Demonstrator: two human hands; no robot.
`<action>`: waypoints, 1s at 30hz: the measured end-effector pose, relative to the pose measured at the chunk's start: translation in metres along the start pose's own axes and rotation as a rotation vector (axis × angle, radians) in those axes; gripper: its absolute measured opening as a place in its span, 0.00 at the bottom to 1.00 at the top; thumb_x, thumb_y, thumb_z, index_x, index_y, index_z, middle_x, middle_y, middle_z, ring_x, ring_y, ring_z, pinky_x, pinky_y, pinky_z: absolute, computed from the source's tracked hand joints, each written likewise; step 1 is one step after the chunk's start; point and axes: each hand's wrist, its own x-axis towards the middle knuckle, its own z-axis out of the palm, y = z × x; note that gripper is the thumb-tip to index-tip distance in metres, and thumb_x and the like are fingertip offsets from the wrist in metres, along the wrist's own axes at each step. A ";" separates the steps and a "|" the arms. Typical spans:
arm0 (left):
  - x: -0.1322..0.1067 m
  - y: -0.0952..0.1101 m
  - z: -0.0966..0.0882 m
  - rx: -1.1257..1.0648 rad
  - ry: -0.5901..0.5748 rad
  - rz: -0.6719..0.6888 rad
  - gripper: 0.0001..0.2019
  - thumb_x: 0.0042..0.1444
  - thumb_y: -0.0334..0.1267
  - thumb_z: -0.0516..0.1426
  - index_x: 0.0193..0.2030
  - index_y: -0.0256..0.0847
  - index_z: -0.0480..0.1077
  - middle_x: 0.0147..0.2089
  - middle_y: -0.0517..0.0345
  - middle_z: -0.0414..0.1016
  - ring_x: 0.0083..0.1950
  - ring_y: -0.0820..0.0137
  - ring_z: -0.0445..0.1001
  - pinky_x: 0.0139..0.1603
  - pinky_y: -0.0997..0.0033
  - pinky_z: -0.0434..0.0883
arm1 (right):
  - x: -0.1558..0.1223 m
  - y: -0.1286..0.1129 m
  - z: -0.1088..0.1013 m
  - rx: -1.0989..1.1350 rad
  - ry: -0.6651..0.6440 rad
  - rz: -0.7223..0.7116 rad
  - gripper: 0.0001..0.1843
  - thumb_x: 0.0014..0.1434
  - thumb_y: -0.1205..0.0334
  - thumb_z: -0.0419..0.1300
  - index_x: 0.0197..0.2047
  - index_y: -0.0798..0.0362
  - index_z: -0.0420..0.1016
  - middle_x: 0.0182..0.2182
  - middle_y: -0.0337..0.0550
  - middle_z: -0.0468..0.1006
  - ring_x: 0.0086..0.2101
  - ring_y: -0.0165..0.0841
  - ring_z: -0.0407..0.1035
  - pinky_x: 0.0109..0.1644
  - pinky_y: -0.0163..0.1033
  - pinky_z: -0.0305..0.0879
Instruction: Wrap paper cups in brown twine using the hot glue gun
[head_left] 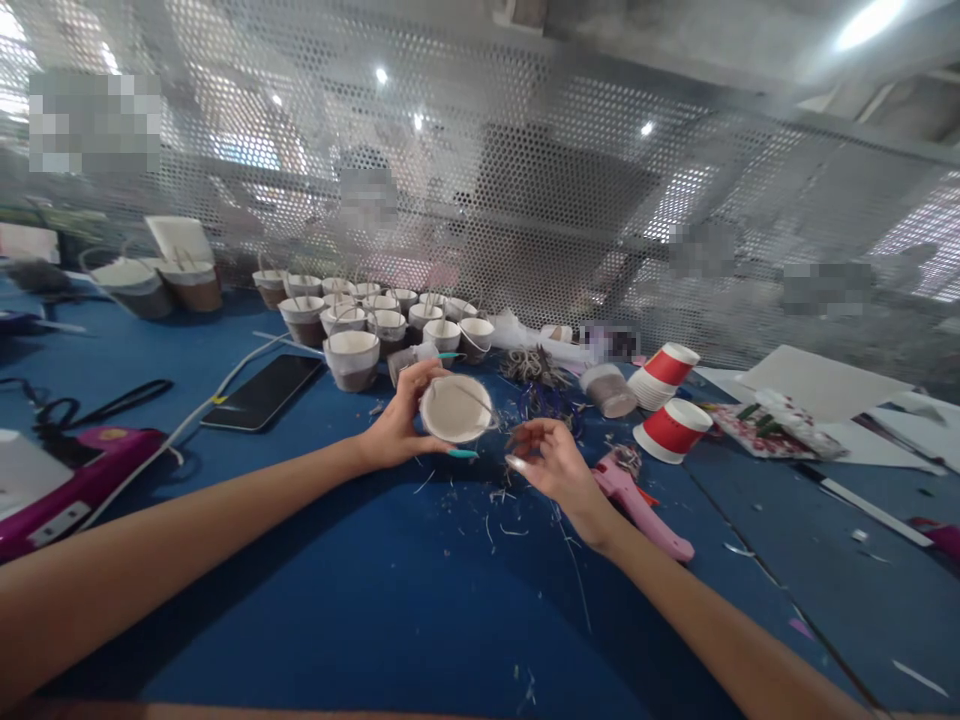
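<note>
My left hand [401, 420] grips a white paper cup [455, 408], its open mouth tilted toward me, a thin wire handle arching across it. My right hand [551, 462] hovers just right of the cup with fingers curled and pinched; what they hold is too small to name. Both hands are over the blue table [375, 600], above scattered shreds of trimmings. A pink glue gun [637, 500] lies just right of my right hand.
Several finished brown-and-white cup baskets [375, 320] stand in rows behind. A black phone [262, 392] with a white cable lies at left, a magenta tool [67, 490] at far left. Red paper cups [671, 428] and white sheets [817, 385] sit right. A perforated metal screen backs the table.
</note>
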 end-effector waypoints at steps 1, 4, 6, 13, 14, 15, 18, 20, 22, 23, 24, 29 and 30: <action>0.000 0.000 0.000 0.015 0.006 -0.005 0.47 0.45 0.53 0.65 0.66 0.51 0.42 0.57 0.43 0.62 0.58 0.52 0.67 0.56 0.45 0.67 | 0.000 -0.001 0.000 0.026 -0.026 -0.006 0.25 0.53 0.55 0.65 0.49 0.47 0.58 0.49 0.49 0.67 0.43 0.35 0.67 0.49 0.45 0.69; 0.003 0.003 -0.002 0.098 0.017 -0.019 0.45 0.43 0.53 0.66 0.65 0.48 0.51 0.56 0.43 0.62 0.57 0.51 0.65 0.56 0.43 0.66 | 0.000 -0.004 0.000 0.127 -0.156 -0.016 0.32 0.52 0.55 0.66 0.56 0.43 0.56 0.60 0.49 0.60 0.53 0.38 0.64 0.56 0.49 0.66; 0.004 0.004 -0.002 0.158 0.033 0.013 0.43 0.42 0.50 0.68 0.63 0.48 0.54 0.54 0.45 0.62 0.56 0.53 0.65 0.55 0.44 0.66 | -0.001 -0.004 0.000 0.192 -0.241 -0.004 0.37 0.51 0.54 0.66 0.61 0.39 0.54 0.65 0.46 0.53 0.61 0.41 0.56 0.60 0.51 0.61; 0.005 0.002 -0.002 0.203 0.087 0.075 0.45 0.40 0.48 0.69 0.63 0.51 0.52 0.53 0.48 0.59 0.56 0.55 0.62 0.55 0.45 0.66 | -0.003 -0.005 -0.001 0.273 -0.393 0.066 0.43 0.52 0.56 0.66 0.66 0.38 0.49 0.69 0.44 0.49 0.67 0.40 0.42 0.67 0.55 0.46; 0.005 0.003 -0.002 0.201 0.075 0.060 0.45 0.40 0.48 0.69 0.63 0.51 0.52 0.53 0.48 0.60 0.55 0.55 0.63 0.55 0.45 0.66 | -0.003 -0.006 -0.001 0.276 -0.401 0.067 0.43 0.52 0.57 0.66 0.66 0.38 0.49 0.69 0.44 0.49 0.67 0.40 0.42 0.68 0.55 0.44; 0.005 0.004 -0.002 0.201 0.065 0.044 0.46 0.40 0.49 0.69 0.63 0.51 0.52 0.52 0.48 0.59 0.55 0.55 0.63 0.55 0.45 0.66 | -0.003 -0.008 -0.001 0.278 -0.407 0.067 0.43 0.53 0.59 0.66 0.66 0.38 0.50 0.69 0.44 0.50 0.67 0.39 0.42 0.68 0.55 0.42; 0.007 0.008 -0.003 0.192 0.005 0.011 0.45 0.42 0.51 0.68 0.64 0.50 0.52 0.55 0.46 0.58 0.58 0.52 0.62 0.57 0.41 0.64 | -0.004 -0.012 -0.001 0.289 -0.407 0.067 0.41 0.53 0.62 0.65 0.65 0.39 0.51 0.69 0.42 0.50 0.67 0.38 0.42 0.69 0.54 0.40; 0.007 0.010 -0.003 0.164 -0.074 0.016 0.42 0.45 0.50 0.66 0.65 0.49 0.50 0.58 0.43 0.56 0.61 0.49 0.59 0.59 0.40 0.62 | -0.004 -0.013 0.000 0.300 -0.390 0.074 0.40 0.52 0.62 0.65 0.64 0.39 0.52 0.69 0.42 0.50 0.67 0.37 0.42 0.68 0.54 0.42; 0.007 0.012 -0.002 0.134 -0.142 0.017 0.39 0.50 0.46 0.64 0.65 0.48 0.49 0.60 0.41 0.56 0.63 0.50 0.59 0.60 0.42 0.62 | -0.004 -0.013 0.000 0.297 -0.351 0.102 0.40 0.50 0.59 0.67 0.63 0.40 0.54 0.68 0.44 0.52 0.66 0.39 0.45 0.67 0.54 0.47; 0.007 0.012 -0.001 0.130 -0.152 0.006 0.38 0.51 0.44 0.63 0.65 0.48 0.49 0.60 0.42 0.58 0.62 0.51 0.61 0.60 0.43 0.63 | -0.003 -0.013 0.001 0.287 -0.311 0.112 0.39 0.49 0.57 0.68 0.61 0.40 0.55 0.66 0.45 0.55 0.65 0.40 0.48 0.65 0.54 0.50; 0.007 0.012 -0.001 0.138 -0.143 -0.014 0.38 0.51 0.43 0.64 0.65 0.48 0.49 0.59 0.42 0.60 0.61 0.53 0.63 0.59 0.45 0.65 | -0.003 -0.014 0.002 0.264 -0.256 0.116 0.37 0.48 0.56 0.68 0.59 0.42 0.58 0.64 0.47 0.58 0.63 0.40 0.53 0.63 0.53 0.54; 0.009 0.009 -0.001 0.207 0.044 -0.166 0.42 0.39 0.46 0.70 0.61 0.46 0.57 0.53 0.48 0.65 0.56 0.54 0.67 0.57 0.44 0.66 | 0.000 -0.017 0.005 0.098 -0.003 0.094 0.15 0.52 0.51 0.65 0.33 0.50 0.64 0.38 0.43 0.76 0.40 0.34 0.72 0.48 0.44 0.67; 0.009 0.008 -0.002 0.183 0.085 -0.203 0.41 0.38 0.46 0.70 0.59 0.45 0.59 0.53 0.48 0.66 0.56 0.54 0.67 0.58 0.43 0.65 | 0.000 -0.019 0.005 0.072 0.006 0.104 0.16 0.53 0.50 0.64 0.29 0.50 0.63 0.31 0.40 0.76 0.35 0.33 0.72 0.43 0.42 0.68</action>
